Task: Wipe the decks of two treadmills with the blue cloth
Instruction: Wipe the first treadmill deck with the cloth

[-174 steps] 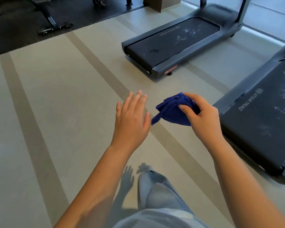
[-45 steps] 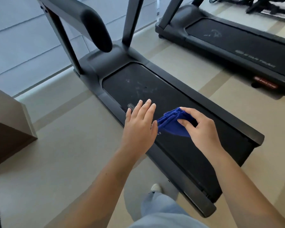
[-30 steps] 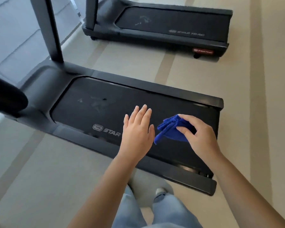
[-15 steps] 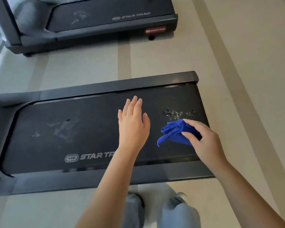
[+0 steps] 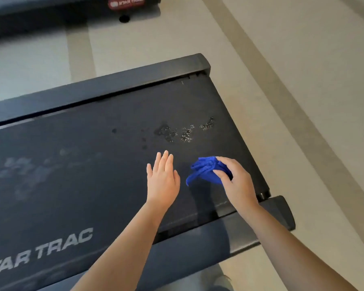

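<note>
The right grip [image 5: 237, 183] is pinching the crumpled blue cloth [image 5: 202, 170]; the left grip [image 5: 163, 181] is hovering flat, empty. The black treadmill deck [image 5: 82, 164], speckled at 12 o'clock of the cloth, is looking unwiped, so probably both decks are waiting.

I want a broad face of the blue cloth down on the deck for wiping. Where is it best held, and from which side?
Probably by its bunched folds, from above and the right, as the right hand pinches the blue cloth: thumb on the near face, fingers over the top. The folds stack there; the loose corner trails toward the left hand, free to meet the deck.
</note>
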Motion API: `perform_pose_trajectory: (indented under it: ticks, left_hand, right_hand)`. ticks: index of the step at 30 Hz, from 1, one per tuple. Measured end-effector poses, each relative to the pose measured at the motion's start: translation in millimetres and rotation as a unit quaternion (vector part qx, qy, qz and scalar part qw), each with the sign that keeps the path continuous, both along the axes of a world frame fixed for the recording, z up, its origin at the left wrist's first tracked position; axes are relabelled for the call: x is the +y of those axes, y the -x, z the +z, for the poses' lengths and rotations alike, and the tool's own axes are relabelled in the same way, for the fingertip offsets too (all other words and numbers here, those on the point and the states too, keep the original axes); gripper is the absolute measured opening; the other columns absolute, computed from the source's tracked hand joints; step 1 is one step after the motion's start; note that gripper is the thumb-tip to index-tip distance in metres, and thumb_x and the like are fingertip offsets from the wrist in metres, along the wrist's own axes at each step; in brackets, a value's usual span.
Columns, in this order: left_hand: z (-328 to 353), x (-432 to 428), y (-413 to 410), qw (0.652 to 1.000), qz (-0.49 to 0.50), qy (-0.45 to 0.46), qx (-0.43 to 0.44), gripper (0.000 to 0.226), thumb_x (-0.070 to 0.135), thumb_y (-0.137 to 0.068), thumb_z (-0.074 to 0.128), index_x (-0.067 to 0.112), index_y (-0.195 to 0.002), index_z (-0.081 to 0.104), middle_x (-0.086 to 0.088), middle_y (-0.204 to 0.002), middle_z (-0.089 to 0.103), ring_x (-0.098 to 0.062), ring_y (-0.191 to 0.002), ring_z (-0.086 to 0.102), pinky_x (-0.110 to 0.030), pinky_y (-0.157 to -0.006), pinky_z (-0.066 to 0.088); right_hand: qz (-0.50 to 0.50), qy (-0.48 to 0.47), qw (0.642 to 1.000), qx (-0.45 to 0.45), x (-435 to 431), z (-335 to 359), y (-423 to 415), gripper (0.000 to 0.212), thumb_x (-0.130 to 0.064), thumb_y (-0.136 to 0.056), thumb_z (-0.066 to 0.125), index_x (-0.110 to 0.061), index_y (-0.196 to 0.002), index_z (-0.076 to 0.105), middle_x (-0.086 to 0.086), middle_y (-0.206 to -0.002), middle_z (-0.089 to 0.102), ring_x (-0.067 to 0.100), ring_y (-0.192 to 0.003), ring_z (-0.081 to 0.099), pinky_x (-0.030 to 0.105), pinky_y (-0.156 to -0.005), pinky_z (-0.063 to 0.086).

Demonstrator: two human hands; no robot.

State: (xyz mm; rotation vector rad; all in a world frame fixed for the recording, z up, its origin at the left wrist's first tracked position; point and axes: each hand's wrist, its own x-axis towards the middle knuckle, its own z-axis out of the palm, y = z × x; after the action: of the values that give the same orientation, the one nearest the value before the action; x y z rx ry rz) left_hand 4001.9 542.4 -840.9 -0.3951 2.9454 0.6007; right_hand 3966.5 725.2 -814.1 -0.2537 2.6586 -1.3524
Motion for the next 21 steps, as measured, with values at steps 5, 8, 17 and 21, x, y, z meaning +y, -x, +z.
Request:
perform_pose_trajectory:
  ticks: [5,8,17,21]
  left_hand:
    - [-88.1,13.5,45.5,0.997,-0.06,0.047,0.01,0.051,0.02,-0.098,0.031,0.009,-0.146,0.017,-0.002,-0.156,0.009,-0.017,-0.143,0.005,-0.038,-0.113,0.005]
    - [-124.8,19.8,70.7,0.995,-0.083,0.051,0.016,0.052,0.025,-0.099,0.029,0.012,-0.147,0.015,0.001,-0.156,0.007,-0.015,-0.143,0.001,-0.039,-0.113,0.002]
    - [-158.6,20.4,76.4,0.996,-0.069,0.048,0.04,0.061,0.039,-0.091,0.016,0.016,-0.148,0.011,0.004,-0.156,0.0,-0.009,-0.141,-0.008,-0.041,-0.113,-0.004]
    - [-158.8,20.8,76.8,0.995,-0.065,0.065,0.024,0.069,0.046,-0.086,0.0,0.017,-0.148,0.001,0.008,-0.151,-0.015,-0.004,-0.136,-0.02,-0.04,-0.112,-0.007]
  right_hand:
    - [-0.008,-0.025,0.988,0.154,11.7,-78.5,71.6,0.025,-0.004,-0.088,0.057,-0.001,-0.112,0.061,0.007,-0.105,0.064,0.014,-0.094,0.055,0.017,-0.086,0.04]
    - [0.063,-0.096,0.967,0.228,29.3,-123.2,82.5,0.027,-0.007,-0.076,0.061,0.0,-0.102,0.064,0.011,-0.1,0.066,0.024,-0.091,0.059,0.035,-0.082,0.049]
    - [0.139,-0.222,0.923,0.281,40.5,-166.4,75.9,0.046,-0.045,-0.083,0.052,-0.012,-0.111,0.066,0.012,-0.124,0.058,0.028,-0.118,0.05,0.047,-0.097,0.038]
    - [0.184,-0.346,0.897,0.207,30.7,-174.8,89.3,0.067,-0.061,-0.082,0.038,-0.021,-0.134,0.051,0.009,-0.145,0.041,0.034,-0.135,0.034,0.063,-0.098,0.032]
